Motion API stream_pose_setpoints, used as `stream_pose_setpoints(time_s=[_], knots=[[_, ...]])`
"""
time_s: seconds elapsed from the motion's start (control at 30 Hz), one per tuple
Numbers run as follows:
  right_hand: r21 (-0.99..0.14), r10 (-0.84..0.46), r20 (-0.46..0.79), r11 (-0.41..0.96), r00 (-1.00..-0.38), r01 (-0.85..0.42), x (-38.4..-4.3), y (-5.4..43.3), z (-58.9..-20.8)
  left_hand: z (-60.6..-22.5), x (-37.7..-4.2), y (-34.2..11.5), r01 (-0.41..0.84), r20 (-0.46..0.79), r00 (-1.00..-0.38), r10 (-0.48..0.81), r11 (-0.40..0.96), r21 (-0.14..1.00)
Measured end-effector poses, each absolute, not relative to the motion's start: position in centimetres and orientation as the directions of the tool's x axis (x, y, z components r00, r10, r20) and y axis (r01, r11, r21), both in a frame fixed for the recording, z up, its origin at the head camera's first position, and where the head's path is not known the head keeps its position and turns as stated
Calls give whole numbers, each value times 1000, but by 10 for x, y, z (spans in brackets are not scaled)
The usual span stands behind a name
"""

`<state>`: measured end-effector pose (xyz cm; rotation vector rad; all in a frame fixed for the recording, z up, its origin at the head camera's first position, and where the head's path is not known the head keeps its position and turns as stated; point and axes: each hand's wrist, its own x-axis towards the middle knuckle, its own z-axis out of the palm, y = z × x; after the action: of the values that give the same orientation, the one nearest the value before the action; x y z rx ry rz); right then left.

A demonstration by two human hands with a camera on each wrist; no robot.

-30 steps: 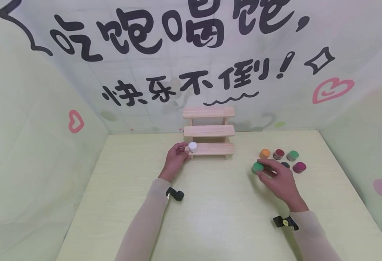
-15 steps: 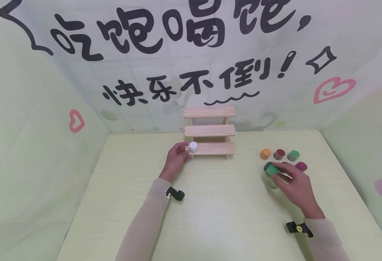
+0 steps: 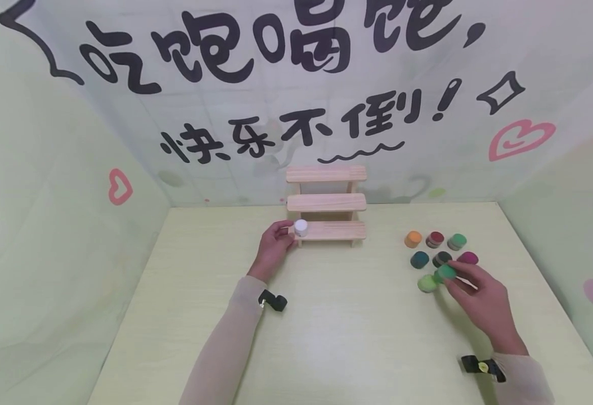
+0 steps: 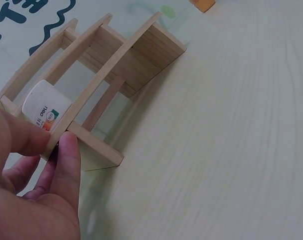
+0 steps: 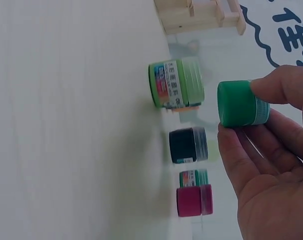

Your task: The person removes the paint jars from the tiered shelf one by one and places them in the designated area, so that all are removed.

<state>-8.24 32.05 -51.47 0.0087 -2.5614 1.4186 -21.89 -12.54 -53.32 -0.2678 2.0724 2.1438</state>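
In the head view, my left hand (image 3: 273, 250) pinches the left end of the lowest step of a three-tier wooden display stand (image 3: 334, 229). A white paint jar (image 3: 301, 227) stands on that step beside the fingers; its label shows in the left wrist view. My right hand (image 3: 486, 306) holds a green paint jar (image 5: 235, 103) between thumb and fingers, raised off the table in the right wrist view. Close to it on the table is a light green paint jar (image 3: 427, 283). Behind are a dark paint jar (image 3: 442, 259) and a magenta one (image 3: 468, 257), partly covered by the hand.
More paint jars stand at the right of the table: teal (image 3: 419, 259), orange (image 3: 413, 239), dark red (image 3: 435, 239) and another green one (image 3: 457, 242). A printed cloth (image 3: 215, 185) hangs behind the stand, and cloth walls flank the table (image 3: 327, 332).
My right hand has moved right and toward me with the green jar, uncovering the teal and light green jars. The left hand keeps its place on the stand.
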Motion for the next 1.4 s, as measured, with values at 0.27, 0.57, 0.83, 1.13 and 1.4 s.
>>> stream_pose_setpoints(time_s=[0.27,0.57,0.83,1.13,1.4], knots=[[-811,133,147,584,-980,-42,-76,334,-517,-533,-218,-127,-226,-227,-974,-20,-41,973],[-792,149,37,607,-988,62,-72,342,-526,-535,-219,-128,-228,-229,-973,-16,-35,973],[-763,143,-34,636,-989,118,-74,347,-530,-535,-218,-127,-220,-221,-975,-20,-34,975],[-743,135,-60,655,-989,135,-74,350,-533,-535,-218,-127,-217,-218,-976,-21,-31,976],[-741,133,-70,656,-989,141,-75,351,-529,-533,-217,-126,-222,-223,-975,-13,-61,973]])
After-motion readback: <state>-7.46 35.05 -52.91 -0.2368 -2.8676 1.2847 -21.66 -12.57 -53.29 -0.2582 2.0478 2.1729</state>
